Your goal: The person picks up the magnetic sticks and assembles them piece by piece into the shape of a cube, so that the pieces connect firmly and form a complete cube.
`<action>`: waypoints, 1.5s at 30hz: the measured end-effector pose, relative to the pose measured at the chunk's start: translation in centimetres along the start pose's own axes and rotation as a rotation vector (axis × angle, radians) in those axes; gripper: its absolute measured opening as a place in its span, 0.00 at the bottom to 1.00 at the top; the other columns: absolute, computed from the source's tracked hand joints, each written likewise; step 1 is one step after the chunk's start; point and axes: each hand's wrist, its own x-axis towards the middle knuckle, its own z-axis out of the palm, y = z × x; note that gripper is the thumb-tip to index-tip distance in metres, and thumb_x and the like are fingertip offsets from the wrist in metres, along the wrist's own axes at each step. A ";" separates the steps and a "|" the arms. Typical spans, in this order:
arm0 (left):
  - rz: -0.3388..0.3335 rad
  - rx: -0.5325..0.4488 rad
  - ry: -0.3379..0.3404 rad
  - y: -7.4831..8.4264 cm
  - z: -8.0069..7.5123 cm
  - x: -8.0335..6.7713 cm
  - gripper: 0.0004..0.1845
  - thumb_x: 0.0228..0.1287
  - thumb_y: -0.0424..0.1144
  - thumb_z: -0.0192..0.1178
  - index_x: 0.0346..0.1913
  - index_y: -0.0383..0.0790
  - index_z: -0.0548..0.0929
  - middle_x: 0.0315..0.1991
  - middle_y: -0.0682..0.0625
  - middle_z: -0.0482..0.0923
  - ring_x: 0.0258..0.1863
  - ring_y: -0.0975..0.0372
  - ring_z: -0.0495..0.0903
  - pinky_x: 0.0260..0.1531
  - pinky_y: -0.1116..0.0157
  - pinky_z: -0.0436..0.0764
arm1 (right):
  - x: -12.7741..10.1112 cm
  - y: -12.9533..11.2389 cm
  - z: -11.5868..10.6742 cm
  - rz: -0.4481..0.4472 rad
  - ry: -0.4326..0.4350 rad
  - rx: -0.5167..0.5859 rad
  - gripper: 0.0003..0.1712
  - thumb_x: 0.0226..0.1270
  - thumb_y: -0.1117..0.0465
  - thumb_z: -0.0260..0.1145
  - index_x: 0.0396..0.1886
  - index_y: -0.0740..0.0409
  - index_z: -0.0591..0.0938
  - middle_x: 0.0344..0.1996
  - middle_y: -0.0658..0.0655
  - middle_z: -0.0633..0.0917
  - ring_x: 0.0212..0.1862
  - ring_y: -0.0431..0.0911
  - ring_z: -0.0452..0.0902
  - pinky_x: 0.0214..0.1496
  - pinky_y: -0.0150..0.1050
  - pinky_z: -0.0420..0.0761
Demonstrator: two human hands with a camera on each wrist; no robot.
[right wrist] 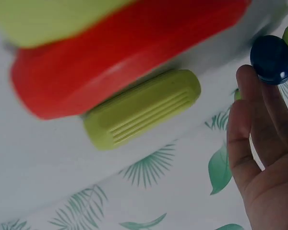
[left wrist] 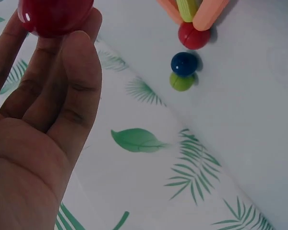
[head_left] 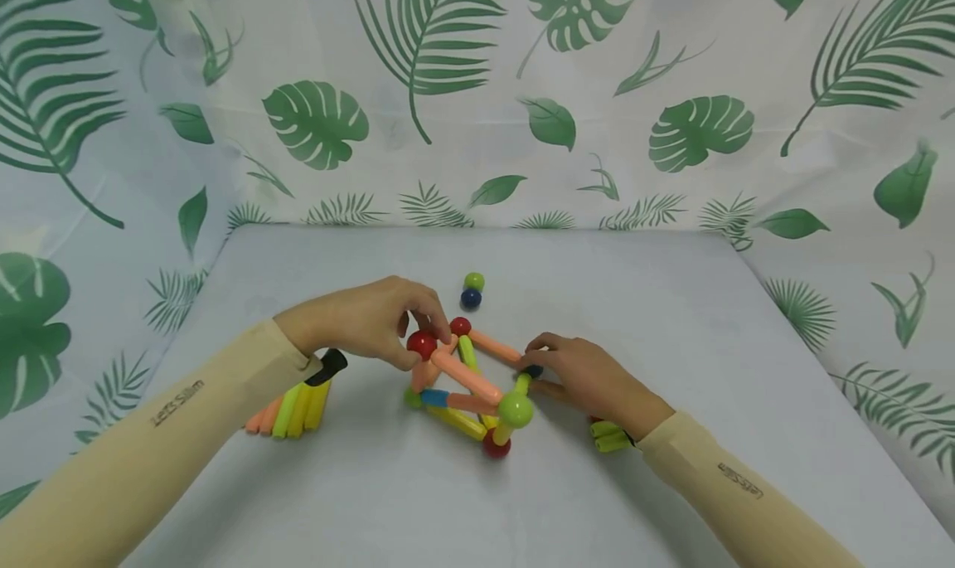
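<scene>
A frame of magnetic building rods and balls stands mid-table, with an orange rod running along its top to a green ball. My left hand pinches the red ball at its upper left corner; the left wrist view shows that red ball between thumb and fingers. On the other side, my right hand holds a dark blue ball by its fingertips, at the frame's right corner. Lower down are another red ball and a yellow rod.
Beyond the frame sit a loose green ball and a blue ball, touching. Several orange, green and yellow rods lie side by side under my left forearm. Near my right wrist lie green rods and a red rod.
</scene>
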 end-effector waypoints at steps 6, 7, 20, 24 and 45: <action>0.019 0.019 0.049 -0.4 -0.3 1.4 0.14 0.57 0.26 0.70 0.43 0.46 0.89 0.43 0.57 0.81 0.40 0.61 0.79 0.45 0.60 0.82 | -1.7 -0.5 0.2 0.023 0.047 -0.144 0.20 0.58 0.47 0.79 0.48 0.45 0.87 0.41 0.49 0.83 0.37 0.43 0.81 0.44 0.46 0.80; 0.013 0.028 0.059 -0.5 -0.4 1.6 0.14 0.58 0.25 0.69 0.44 0.46 0.89 0.44 0.57 0.82 0.41 0.61 0.79 0.46 0.60 0.82 | -2.0 -0.8 0.2 0.026 0.047 -0.159 0.20 0.57 0.45 0.79 0.46 0.45 0.86 0.38 0.48 0.83 0.36 0.42 0.80 0.43 0.46 0.79; -0.016 0.163 0.244 -2.3 -0.8 2.4 0.13 0.67 0.25 0.62 0.45 0.44 0.91 0.60 0.46 0.79 0.57 0.54 0.78 0.49 0.57 0.81 | -1.7 -4.4 0.7 -0.001 0.126 -0.246 0.21 0.60 0.38 0.74 0.34 0.49 0.80 0.23 0.45 0.72 0.23 0.39 0.66 0.31 0.38 0.69; -0.060 0.140 0.266 -3.3 -0.8 2.0 0.11 0.71 0.33 0.63 0.49 0.47 0.90 0.64 0.47 0.76 0.61 0.54 0.75 0.50 0.56 0.80 | -1.1 -4.6 0.8 0.032 0.114 -0.256 0.21 0.61 0.38 0.74 0.35 0.49 0.81 0.23 0.46 0.73 0.23 0.40 0.68 0.32 0.40 0.71; -0.177 -0.040 0.277 -3.9 -0.4 2.1 0.16 0.60 0.53 0.73 0.49 0.52 0.91 0.62 0.54 0.77 0.62 0.59 0.72 0.49 0.58 0.80 | 1.7 -14.5 1.2 -0.579 -0.053 -0.124 0.15 0.75 0.40 0.60 0.40 0.42 0.84 0.30 0.40 0.77 0.29 0.32 0.67 0.33 0.25 0.67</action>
